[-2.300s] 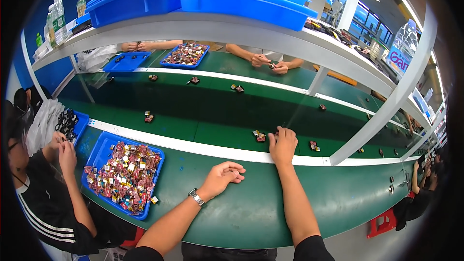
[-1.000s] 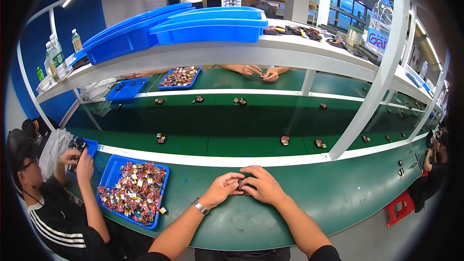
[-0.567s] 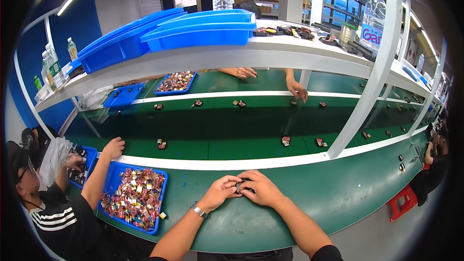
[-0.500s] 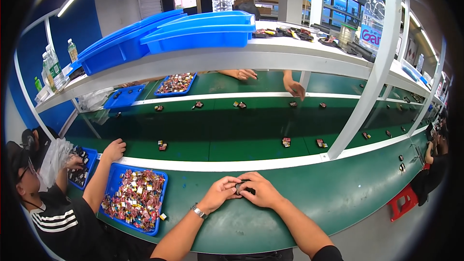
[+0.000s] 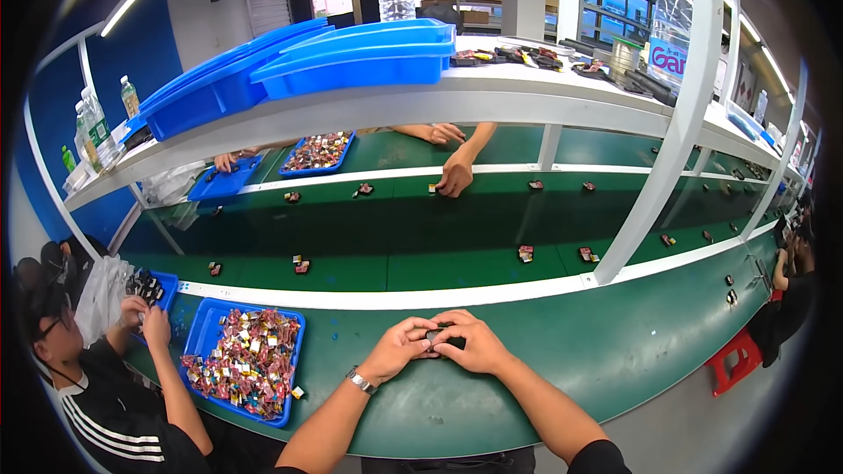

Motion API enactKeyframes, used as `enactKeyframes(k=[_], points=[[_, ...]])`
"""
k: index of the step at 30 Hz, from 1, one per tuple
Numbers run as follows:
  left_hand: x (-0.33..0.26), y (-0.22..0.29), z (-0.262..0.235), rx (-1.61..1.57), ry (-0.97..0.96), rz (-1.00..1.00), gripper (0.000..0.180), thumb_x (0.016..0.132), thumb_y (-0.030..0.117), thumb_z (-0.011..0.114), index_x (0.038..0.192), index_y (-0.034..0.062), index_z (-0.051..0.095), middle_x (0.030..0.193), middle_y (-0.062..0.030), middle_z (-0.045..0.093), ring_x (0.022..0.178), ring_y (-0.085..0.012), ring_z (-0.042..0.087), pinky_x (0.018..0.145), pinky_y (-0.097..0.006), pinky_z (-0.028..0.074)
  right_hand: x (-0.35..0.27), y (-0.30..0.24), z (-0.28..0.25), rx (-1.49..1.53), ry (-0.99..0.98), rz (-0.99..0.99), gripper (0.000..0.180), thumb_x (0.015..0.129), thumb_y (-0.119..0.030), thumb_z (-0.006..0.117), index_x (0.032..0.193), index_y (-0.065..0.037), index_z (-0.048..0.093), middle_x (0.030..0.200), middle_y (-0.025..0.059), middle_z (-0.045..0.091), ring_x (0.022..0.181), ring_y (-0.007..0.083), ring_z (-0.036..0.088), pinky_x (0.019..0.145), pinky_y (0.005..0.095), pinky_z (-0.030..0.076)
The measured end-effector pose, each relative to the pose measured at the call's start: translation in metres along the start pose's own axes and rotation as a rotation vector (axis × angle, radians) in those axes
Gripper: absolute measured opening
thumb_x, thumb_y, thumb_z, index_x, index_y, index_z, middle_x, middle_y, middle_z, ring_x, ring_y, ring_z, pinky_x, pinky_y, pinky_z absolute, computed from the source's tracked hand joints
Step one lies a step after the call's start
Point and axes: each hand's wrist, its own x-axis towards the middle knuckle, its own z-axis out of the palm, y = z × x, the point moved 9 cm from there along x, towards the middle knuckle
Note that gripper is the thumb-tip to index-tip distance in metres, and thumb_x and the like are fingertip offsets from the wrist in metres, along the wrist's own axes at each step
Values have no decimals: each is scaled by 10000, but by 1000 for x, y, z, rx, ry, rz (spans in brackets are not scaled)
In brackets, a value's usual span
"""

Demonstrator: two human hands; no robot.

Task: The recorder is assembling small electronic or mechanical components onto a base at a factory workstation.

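Observation:
Both my hands meet over the green bench, closed around a small dark piece (image 5: 433, 339), mostly covered by fingers. My left hand (image 5: 397, 352), with a watch at its wrist, pinches the piece from the left. Fingers of my right hand (image 5: 475, 345) curl over it from the right. To the left of my hands stands a blue tray (image 5: 299, 360) heaped with small red, white and yellow wired parts (image 5: 246, 355). One loose wired part (image 5: 298, 392) lies just outside the tray's right side.
Beyond a white rail (image 5: 395, 300), small parts (image 5: 525, 254) sit spaced along a green conveyor belt (image 5: 439, 272). A co-worker (image 5: 105, 386) sits at left by another blue tray (image 5: 162, 290). Overhead, a white shelf (image 5: 369, 110) holds blue trays (image 5: 351, 66) and bottles. A white post (image 5: 659, 167) rises at right.
The left co-worker's hand has drawn back from the rail. Across the belt, another person's hand has moved left onto a part. Belt parts have shifted slightly right. My hands stay nearly still.

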Motion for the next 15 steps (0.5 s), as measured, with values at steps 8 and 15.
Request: enactKeyframes(k=[8,15], points=[[0,3,1,-27,34,-2,301,987,-6,487,1286,25,488,1205,-99,605,1100,-180,616,969,-343,533,-2,3,0,6,87,12,134,800,-121,736,929,-85,741,1163,90,654,1147,291,574,968,399,478],[0,3,-1,-55,30,17,274,1006,45,483,1280,29,492,1248,-107,580,1150,-195,593,993,-365,515,-4,2,0,-43,172,19,126,803,-112,737,926,-91,755,1147,73,671,1112,277,596,937,381,498]])
